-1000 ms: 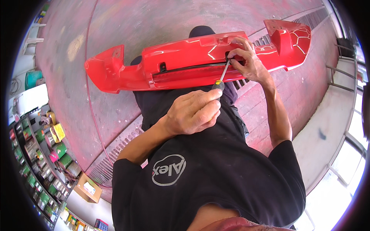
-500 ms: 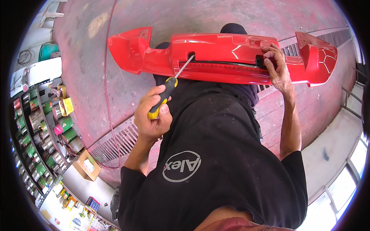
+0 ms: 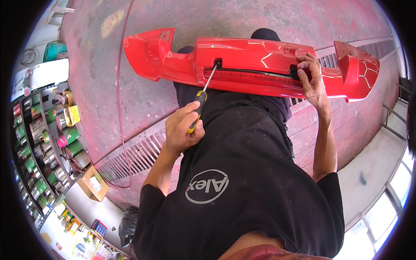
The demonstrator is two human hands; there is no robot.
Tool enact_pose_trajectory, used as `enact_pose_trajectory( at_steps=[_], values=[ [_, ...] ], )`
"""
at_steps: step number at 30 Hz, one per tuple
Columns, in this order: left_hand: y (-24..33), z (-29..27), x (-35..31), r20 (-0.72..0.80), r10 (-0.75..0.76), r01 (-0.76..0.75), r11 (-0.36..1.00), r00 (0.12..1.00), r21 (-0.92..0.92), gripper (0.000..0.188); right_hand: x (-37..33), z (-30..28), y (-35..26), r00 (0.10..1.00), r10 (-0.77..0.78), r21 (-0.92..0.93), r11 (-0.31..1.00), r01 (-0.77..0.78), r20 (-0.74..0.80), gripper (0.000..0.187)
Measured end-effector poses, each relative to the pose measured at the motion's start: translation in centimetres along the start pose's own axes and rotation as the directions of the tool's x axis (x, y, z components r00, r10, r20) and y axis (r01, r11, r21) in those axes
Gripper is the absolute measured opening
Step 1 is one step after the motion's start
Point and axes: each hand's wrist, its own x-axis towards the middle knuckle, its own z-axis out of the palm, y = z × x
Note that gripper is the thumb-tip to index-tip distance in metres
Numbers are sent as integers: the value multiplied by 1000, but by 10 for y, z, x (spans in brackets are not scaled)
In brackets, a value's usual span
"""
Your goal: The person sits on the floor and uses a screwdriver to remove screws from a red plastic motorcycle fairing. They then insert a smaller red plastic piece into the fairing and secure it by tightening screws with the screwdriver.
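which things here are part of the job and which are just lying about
In use:
- left hand, gripping the screwdriver, its tip at the left opening of the red bumper
- right hand, at the bumper's right opening

Just around:
- cardboard box
- teal bucket
- thin hose
- black plastic bag

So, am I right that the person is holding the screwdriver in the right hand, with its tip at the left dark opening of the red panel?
The hand is wrong: the head view shows the left hand holding the screwdriver. Its tip is indeed at the left dark opening of the red panel.
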Motion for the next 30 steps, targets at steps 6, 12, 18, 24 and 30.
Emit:
enact_pose_trajectory(
  at_steps=[6, 12, 18, 24, 30],
  values=[
    [-1, 1, -12, -12, 44, -44, 999, 999, 14, 38, 1, 1, -2, 1000, -6, -25, 1000, 6, -2, 16],
    [4, 2, -16, -10, 56, -56, 998, 998, -8, 37, 0, 6, 4, 999, -31, -47, 998, 29, -38, 18],
    [8, 7, -19, 0, 51, -50, 998, 999, 22, 35, 1, 7, 6, 997, -49, -82, 996, 44, -58, 18],
    [12, -5, 0, 166, 107, -115, 992, 980, 45, 35, 0, 8, 6, 994, -83, -74, 994, 78, -67, 18],
    [14, -17, 20, 238, -8, 12, 1000, 971, -16, 37, -1, 10, 10, 992, -101, -96, 991, 94, -72, 18]
  ],
)
